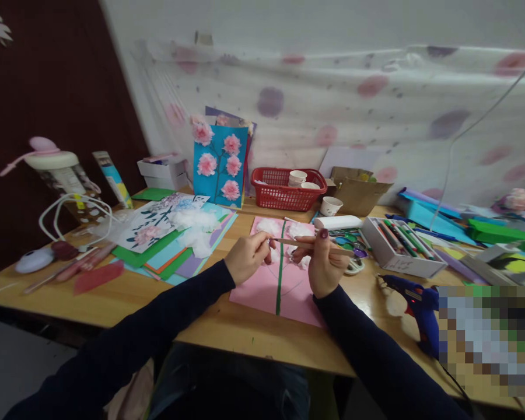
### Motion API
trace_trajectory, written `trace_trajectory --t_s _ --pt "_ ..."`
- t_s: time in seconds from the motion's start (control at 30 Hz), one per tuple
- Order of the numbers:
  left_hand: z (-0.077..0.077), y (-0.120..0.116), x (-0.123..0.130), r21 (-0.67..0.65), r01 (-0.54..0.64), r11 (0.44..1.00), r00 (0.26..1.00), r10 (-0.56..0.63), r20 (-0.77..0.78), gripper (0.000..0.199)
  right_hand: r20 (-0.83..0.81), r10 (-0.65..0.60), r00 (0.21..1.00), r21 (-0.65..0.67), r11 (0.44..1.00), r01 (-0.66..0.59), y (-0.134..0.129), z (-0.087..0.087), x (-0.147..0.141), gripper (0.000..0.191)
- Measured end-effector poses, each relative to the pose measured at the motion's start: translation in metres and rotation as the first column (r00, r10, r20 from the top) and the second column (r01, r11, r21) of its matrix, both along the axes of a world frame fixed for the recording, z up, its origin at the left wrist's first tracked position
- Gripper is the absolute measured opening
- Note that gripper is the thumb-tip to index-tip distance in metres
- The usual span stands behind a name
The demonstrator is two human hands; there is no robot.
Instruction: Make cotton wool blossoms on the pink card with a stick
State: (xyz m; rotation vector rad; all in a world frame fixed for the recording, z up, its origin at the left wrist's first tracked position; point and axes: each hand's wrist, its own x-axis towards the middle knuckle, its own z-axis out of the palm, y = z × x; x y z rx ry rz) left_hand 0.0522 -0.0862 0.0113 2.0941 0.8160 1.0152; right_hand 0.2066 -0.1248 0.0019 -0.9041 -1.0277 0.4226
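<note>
My right hand (326,262) grips a slim wooden stick (287,241), like a pencil or brush, with a dark tip pointing left. My left hand (248,255) has its fingers pinched together at that tip; whether they hold the tip or something small I cannot make out. Both hands are above a pink sheet (256,291) lying on the table. Down the sheet's middle runs a green stripe (279,289), with thin curved lines drawn beside it. White cotton tufts (269,226) sit on its upper part, partly hidden by my hands.
At right are a blue glue gun (413,297) with a red light and a white box (413,261) of markers. Coloured papers (146,248) with loose cotton (199,239) spread at left. Behind stand a blue flower card (220,146), a red basket (271,201) and a paper cup (331,206).
</note>
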Motion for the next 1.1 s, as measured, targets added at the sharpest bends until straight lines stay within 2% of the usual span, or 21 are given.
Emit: trace_trajectory --t_s 0.1,0.23,0.33,0.4,0.47,0.6,0.73,0.83,1.03,1.1 --pt "0.0 0.003 0.001 -0.122 0.008 0.992 0.99 0.009 0.138 0.018 0.246 -0.017 0.969 0.08 0.997 -0.003 -0.007 -0.007 0.002 0.037" --pt "0.003 0.005 0.001 -0.248 0.115 0.962 0.942 -0.026 0.334 0.017 0.535 -0.073 0.842 0.269 0.959 -0.087 -0.009 -0.011 0.011 0.025" --pt "0.004 0.004 0.003 -0.312 0.203 0.928 0.881 -0.034 0.472 0.018 0.677 -0.119 0.727 0.364 0.912 -0.19 -0.009 -0.009 0.017 0.032" --pt "0.006 0.002 0.003 -0.309 0.224 0.925 0.859 -0.037 0.511 0.018 0.751 -0.168 0.639 0.392 0.892 -0.225 -0.009 -0.007 0.02 0.039" --pt "0.008 0.0 0.003 -0.27 0.209 0.94 0.857 -0.043 0.514 0.019 0.786 -0.227 0.574 0.424 0.874 -0.235 -0.009 -0.005 0.022 0.042" --pt "0.013 -0.004 0.003 -0.201 0.127 0.971 0.88 -0.016 0.475 0.019 0.805 -0.29 0.517 0.468 0.846 -0.255 -0.009 -0.004 0.023 0.044" --pt "0.014 -0.007 0.003 -0.203 0.08 0.976 0.89 0.022 0.455 0.019 0.826 -0.319 0.464 0.477 0.835 -0.275 -0.009 0.0 0.022 0.046" --pt "0.013 -0.008 0.004 -0.212 0.091 0.973 0.882 0.02 0.471 0.02 0.84 -0.344 0.419 0.479 0.832 -0.278 -0.01 0.004 0.021 0.047" --pt "0.011 -0.007 0.008 -0.224 0.103 0.969 0.863 0.025 0.505 0.02 0.844 -0.368 0.389 0.484 0.836 -0.26 -0.012 0.007 0.019 0.049" --pt "0.01 -0.01 0.01 -0.251 0.099 0.963 0.864 0.042 0.502 0.021 0.835 -0.374 0.402 0.489 0.841 -0.233 -0.01 0.004 0.021 0.049"
